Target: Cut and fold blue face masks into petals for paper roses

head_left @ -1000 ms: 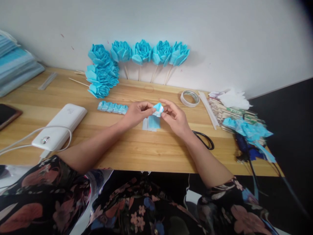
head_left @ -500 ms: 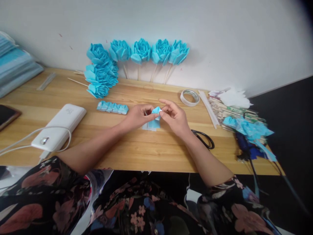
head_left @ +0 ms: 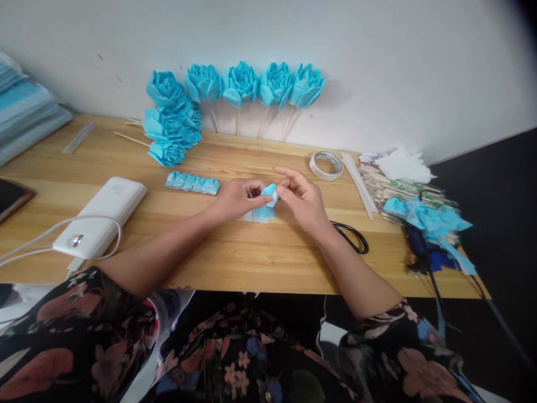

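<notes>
My left hand [head_left: 237, 198] and my right hand [head_left: 302, 198] meet over the middle of the wooden table [head_left: 235, 252]. Both pinch a small folded piece of light blue paper [head_left: 269, 192] between thumb and fingers. Under it on the table lies a short stack of blue paper squares [head_left: 260, 213], partly hidden by my hands. A row of folded blue petals [head_left: 192, 183] lies just left of my left hand.
Blue paper flowers on sticks [head_left: 247, 84] lean on the wall, others lie in a pile [head_left: 168, 126]. A tape roll [head_left: 326, 165], black scissors [head_left: 352, 236], a white power bank [head_left: 100, 216] with cable, a phone [head_left: 12, 196], and a heap of sticks and blue scraps [head_left: 419, 210] surround my hands.
The folded blue piece has sunk slightly toward the table and my fingers have closed tighter on it. The view has drifted a little.
</notes>
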{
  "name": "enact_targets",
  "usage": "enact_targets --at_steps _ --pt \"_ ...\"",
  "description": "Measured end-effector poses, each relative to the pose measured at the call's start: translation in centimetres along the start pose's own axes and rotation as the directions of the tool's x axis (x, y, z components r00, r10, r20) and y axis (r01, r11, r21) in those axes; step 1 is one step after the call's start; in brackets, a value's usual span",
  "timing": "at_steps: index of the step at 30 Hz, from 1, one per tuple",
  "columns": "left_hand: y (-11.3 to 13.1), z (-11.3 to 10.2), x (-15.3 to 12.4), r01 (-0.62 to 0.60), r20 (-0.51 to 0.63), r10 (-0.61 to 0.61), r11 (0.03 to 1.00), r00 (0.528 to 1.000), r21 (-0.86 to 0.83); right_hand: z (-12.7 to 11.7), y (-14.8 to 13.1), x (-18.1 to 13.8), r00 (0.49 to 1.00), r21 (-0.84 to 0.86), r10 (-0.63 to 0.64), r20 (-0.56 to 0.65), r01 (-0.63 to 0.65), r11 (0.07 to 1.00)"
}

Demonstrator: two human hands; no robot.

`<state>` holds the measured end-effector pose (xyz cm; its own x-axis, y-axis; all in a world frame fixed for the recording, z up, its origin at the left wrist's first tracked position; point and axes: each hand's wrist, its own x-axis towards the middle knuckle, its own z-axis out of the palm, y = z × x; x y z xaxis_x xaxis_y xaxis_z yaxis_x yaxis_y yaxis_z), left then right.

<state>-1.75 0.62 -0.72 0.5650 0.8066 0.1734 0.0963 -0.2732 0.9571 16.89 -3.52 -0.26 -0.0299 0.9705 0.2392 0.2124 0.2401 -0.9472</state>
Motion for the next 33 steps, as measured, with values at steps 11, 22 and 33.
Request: enact_targets --at_steps 11,22,33 --pt "0.5 -0.5 0.3 0.029 -0.048 -0.034 0.994 0.998 -0.103 -0.1 0.6 0.0 0.991 0.016 -0.007 0.136 0.005 1.0" --pt "0.4 -0.5 0.4 0.012 -0.05 -0.018 0.993 0.999 -0.114 0.2 0.0 -0.3 0.979 -0.36 -0.171 0.114 0.201 0.911" --pt "0.2 -0.6 0.3 -0.014 -0.079 0.007 0.996 0.997 -0.085 0.2 -0.7 -0.6 0.959 -0.307 -0.191 0.207 0.249 0.918"
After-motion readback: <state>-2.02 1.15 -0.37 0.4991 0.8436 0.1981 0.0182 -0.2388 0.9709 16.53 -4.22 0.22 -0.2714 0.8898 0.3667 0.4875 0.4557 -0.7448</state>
